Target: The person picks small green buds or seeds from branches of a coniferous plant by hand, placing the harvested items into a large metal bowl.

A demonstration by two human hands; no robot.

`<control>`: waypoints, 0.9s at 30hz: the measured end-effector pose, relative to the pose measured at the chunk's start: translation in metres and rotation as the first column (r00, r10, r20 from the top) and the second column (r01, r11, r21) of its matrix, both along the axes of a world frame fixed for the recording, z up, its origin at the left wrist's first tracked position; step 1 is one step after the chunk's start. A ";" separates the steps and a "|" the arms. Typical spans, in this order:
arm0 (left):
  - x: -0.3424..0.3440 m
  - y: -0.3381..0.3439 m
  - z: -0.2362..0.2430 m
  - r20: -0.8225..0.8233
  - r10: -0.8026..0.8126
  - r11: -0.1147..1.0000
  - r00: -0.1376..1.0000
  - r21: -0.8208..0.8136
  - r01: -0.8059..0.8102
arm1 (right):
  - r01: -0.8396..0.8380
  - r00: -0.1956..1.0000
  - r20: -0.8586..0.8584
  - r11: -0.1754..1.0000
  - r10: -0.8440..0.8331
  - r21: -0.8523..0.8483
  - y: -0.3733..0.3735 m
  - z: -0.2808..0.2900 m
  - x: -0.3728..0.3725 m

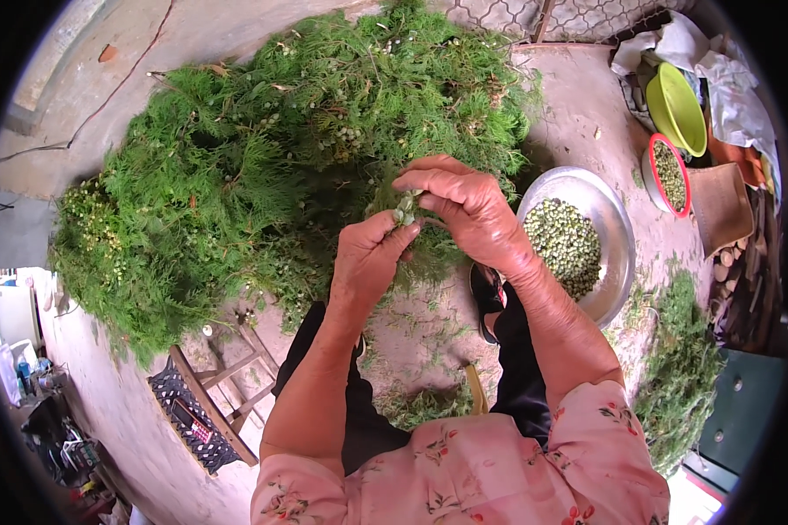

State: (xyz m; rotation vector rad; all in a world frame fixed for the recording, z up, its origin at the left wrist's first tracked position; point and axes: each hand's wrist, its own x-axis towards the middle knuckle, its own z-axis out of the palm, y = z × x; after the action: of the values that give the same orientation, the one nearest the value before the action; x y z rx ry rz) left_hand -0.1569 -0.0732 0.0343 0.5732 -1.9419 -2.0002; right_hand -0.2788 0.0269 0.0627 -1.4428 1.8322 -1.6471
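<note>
Shirt: a pink short-sleeved shirt (477, 464) with a red floral print fills the lower edge; the wearer's bare forearms reach up from it.
Left hand: the left hand (368, 254) is closed in a pinch, thumb against forefinger, holding a small conifer sprig (404, 212) bearing pale green cones.
Right hand: the right hand (473, 206) is half curled, its thumb and fingertips at the upper end of that sprig; whether they grip it, I cannot tell.
Sprig: it sits between the two hands, above the ground and in front of the heap.
Legs: dark trousers (521, 359) below the arms, with a black shoe (484, 302) on the right foot, near the metal basin.
Metal basin: right of the right forearm, a wide silvery basin (619, 249) holds many round green cones (562, 241).
Stool: at lower left, a wood-framed stool (214, 407) with a dark woven seat; a mobile phone (191, 420) lies on it.
Heap: a big mound of green conifer branches (236, 166) spreads across the floor (578, 92) beyond the hands.
Right side: a smaller pile of greenery (678, 376), a red-rimmed bowl (686, 185) of cones, and a lime-green basin (677, 107).
Far edge: a metal lattice (499, 16).
</note>
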 end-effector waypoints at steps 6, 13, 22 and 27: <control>-0.001 0.006 0.016 0.018 0.041 0.999 0.999 -0.001 -0.041 | 0.160 0.818 0.538 0.979 -0.204 0.127 0.003 -0.006 0.006; -0.001 0.007 0.020 -0.035 0.048 0.994 0.998 0.103 -0.045 | 0.118 0.418 0.902 0.991 -0.107 0.063 0.000 -0.009 0.014; 0.003 0.002 0.016 -0.007 0.038 0.977 0.999 0.212 -0.035 | -0.022 0.319 0.948 1.000 0.011 -0.004 0.008 0.009 0.003; 0.003 0.004 0.018 -0.002 0.019 0.986 1.000 0.166 -0.019 | -0.100 0.527 0.850 0.992 -0.007 0.070 0.009 0.003 0.003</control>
State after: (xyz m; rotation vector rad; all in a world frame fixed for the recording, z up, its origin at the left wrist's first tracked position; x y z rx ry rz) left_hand -0.1536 -0.0695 0.0521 0.6252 -1.7716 -2.1629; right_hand -0.2756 0.0361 0.0659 -0.4108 1.2284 -1.7156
